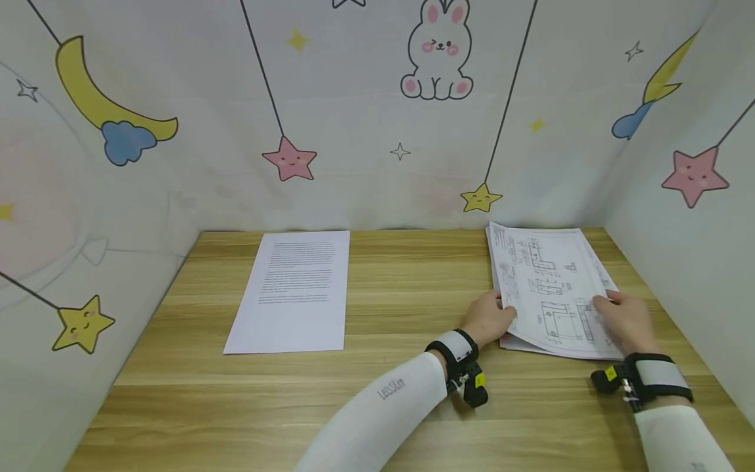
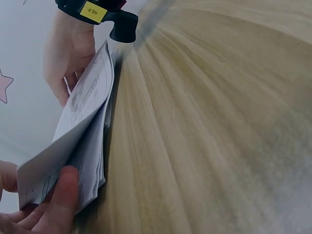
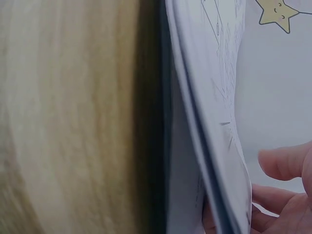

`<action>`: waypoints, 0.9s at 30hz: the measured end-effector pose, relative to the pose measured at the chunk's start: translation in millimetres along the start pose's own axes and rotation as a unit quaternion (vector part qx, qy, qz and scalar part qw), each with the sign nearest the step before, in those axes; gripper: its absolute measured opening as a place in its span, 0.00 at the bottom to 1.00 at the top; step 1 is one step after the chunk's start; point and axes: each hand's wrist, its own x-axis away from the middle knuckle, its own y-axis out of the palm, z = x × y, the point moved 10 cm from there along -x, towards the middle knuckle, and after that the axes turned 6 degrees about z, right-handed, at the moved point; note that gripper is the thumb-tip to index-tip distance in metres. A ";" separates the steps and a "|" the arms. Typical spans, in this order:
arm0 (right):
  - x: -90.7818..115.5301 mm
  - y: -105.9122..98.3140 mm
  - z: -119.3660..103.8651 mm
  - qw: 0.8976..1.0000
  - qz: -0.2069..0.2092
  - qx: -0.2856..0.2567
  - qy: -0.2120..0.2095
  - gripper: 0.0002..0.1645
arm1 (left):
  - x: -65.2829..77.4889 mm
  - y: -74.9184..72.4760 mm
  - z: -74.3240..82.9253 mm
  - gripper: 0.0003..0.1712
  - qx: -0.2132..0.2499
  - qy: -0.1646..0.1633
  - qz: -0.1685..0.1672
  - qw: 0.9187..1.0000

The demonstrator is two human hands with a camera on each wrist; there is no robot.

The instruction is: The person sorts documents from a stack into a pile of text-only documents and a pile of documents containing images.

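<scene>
A stack of printed sheets [image 1: 548, 288] with technical drawings lies at the right of the table, its top sheet slightly bowed. My left hand [image 1: 489, 319] pinches the stack's left edge. In the left wrist view, the left thumb and fingers [image 2: 63, 195] lie on either side of a lifted sheet [image 2: 48, 163], with more sheets below. At the right edge is my right hand [image 1: 631, 321], its thumb over the top sheet. The right wrist view shows its fingers [image 3: 273, 200] reaching behind the raised sheets [image 3: 214, 126]; how firmly they grip is unclear.
A single sheet of typed text [image 1: 295, 288] lies flat on the left of the wood-grain table [image 1: 401, 288]. A white wall cloth [image 1: 366, 196] with cartoon prints stands along the table's back and sides. Each wrist wears a strapped camera [image 1: 474, 387].
</scene>
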 end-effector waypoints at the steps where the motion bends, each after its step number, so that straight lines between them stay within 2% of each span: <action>1: 0.6 0.5 -0.7 1.000 0.000 0.004 -0.001 0.41 | 0.3 1.6 -1.0 0.17 0.014 -0.005 -0.008 1.000; 5: 2.5 1.2 -3.1 1.000 0.000 0.013 -0.001 0.41 | -0.3 6.6 -4.2 0.20 0.059 -0.019 -0.026 0.998; 9: 4.1 -0.6 -6.9 0.999 -0.002 0.031 -0.014 0.42 | -1.6 8.7 -5.5 0.23 0.093 -0.019 -0.037 0.995; 12: 5.3 -3.6 -10.4 0.998 -0.004 0.050 -0.028 0.42 | -1.7 9.1 -6.7 0.26 0.139 -0.025 -0.050 0.989; 15: 6.1 -6.7 -15.8 0.997 -0.005 0.061 -0.040 0.42 | -1.6 7.5 -9.4 0.30 0.191 -0.036 -0.066 0.979; 17: 6.2 -9.1 -18.7 0.998 -0.005 0.056 -0.040 0.42 | -1.6 3.2 -11.0 0.31 0.198 -0.039 -0.066 0.977; 22: 9.4 -10.0 -27.6 0.999 -0.023 -0.008 -0.042 0.46 | -2.5 -13.2 -13.3 0.30 0.166 -0.020 -0.062 0.984; 27: 14.7 -2.9 -36.3 0.993 -0.055 -0.086 -0.053 0.51 | -4.2 -29.9 -18.2 0.30 0.176 -0.009 -0.076 0.981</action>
